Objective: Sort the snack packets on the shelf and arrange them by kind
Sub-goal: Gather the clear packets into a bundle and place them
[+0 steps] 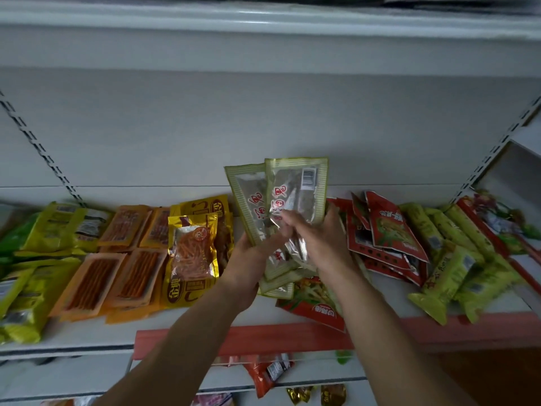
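Observation:
Above the middle of the white shelf [87, 332] I hold up two olive-green packets with clear windows and red writing. My left hand [248, 259] grips the left green packet [248, 197] from below. My right hand [319, 244] pinches the right green packet [298, 186], which overlaps the other. More green packets [278, 285] lie flat under my hands. Gold packets of orange strips [193, 253] lie just left of my hands. Orange stick packets [117, 268] and yellow-green packets [44, 244] lie further left.
Red packets [386, 238] are piled to the right, with long yellow-green tube packets [448, 259] beyond them. A red packet [316, 303] overhangs the red price rail [263, 338]. A lower shelf [175, 379] holds several more packets. Slotted uprights stand at both sides.

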Demonstrator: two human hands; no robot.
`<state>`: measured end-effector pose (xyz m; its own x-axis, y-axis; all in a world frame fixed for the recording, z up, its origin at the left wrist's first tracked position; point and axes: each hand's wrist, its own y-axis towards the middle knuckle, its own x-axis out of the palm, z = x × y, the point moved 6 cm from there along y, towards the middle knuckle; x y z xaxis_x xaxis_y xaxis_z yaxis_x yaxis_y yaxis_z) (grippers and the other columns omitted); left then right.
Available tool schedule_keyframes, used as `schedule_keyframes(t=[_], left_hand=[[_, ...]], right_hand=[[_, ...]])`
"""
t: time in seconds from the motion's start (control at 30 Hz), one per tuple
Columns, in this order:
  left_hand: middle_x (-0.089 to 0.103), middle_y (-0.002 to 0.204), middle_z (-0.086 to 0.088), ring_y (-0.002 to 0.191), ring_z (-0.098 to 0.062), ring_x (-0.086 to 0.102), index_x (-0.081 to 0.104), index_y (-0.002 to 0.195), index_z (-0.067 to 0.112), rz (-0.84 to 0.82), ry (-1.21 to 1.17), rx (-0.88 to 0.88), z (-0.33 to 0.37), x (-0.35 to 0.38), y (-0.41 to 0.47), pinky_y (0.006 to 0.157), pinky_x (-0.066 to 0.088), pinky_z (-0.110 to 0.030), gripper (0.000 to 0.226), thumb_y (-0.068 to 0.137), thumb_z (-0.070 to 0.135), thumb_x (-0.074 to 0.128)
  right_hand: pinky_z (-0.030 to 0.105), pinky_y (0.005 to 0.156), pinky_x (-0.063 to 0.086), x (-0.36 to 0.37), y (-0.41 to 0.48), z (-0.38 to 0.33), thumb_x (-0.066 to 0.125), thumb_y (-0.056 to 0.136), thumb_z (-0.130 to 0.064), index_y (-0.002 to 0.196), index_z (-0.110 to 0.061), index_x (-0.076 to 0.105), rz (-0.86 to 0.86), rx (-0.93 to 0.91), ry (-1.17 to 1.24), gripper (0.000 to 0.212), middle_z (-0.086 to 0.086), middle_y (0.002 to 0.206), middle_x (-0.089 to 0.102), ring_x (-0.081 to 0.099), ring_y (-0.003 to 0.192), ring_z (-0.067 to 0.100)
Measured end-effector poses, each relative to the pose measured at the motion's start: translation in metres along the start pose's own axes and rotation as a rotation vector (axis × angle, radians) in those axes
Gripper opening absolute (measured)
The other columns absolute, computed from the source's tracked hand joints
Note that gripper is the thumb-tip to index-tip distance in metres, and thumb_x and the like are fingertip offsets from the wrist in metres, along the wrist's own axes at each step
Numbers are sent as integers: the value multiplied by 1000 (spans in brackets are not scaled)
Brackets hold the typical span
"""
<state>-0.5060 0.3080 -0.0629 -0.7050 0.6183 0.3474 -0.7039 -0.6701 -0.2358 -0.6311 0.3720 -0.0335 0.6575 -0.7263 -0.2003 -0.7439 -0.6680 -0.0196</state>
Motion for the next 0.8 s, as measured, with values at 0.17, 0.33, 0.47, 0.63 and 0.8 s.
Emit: schedule_keyframes(t=[0.17, 0.33, 0.47, 0.63, 0.8], left_hand=[[74, 107, -3, 106, -31, 67, 68, 113, 27, 205, -21, 0, -4, -18, 5, 94, 49, -60, 34, 81, 24, 79], [75, 104, -2, 104, -30, 67, 69, 107, 27, 278, -63, -47, -13, -34, 6, 95, 50, -58, 25, 83, 21, 76], [75, 99, 4, 105, -26, 66, 69, 106, 30, 260, -14, -51, -12, -29, 7, 95, 50, -51, 27, 81, 25, 79], [74, 106, 4, 109, -25, 63, 68, 112, 31, 245, -4, -57, -13, -30, 8, 100, 46, -55, 34, 80, 29, 79], [73, 111, 1, 111, -29, 64, 71, 106, 34, 236, -21, -73, -17, -34, 5, 100, 46, -57, 30, 78, 30, 81]], right_hand=[[34, 62, 52, 0, 1, 4, 66, 83, -58, 109, -11, 62, 59, 60, -6, 55, 1, 90, 68, 67, 83, 20], [27, 72, 44, -14, 6, 2, 63, 90, -46, 110, -17, 65, 39, 113, 197, 35, -8, 95, 73, 68, 86, 6], [32, 86, 44, -10, 6, 1, 81, 72, -23, 110, -22, 67, -135, 138, 296, 40, -9, 97, 75, 70, 86, 5], [33, 93, 26, -15, 3, 18, 76, 80, -23, 65, -13, 69, -20, 294, 349, 19, -5, 73, 73, 64, 77, 4], [33, 77, 42, -12, 1, 13, 71, 85, -18, 78, -14, 73, -54, 274, 350, 9, -4, 73, 74, 70, 74, 12]])
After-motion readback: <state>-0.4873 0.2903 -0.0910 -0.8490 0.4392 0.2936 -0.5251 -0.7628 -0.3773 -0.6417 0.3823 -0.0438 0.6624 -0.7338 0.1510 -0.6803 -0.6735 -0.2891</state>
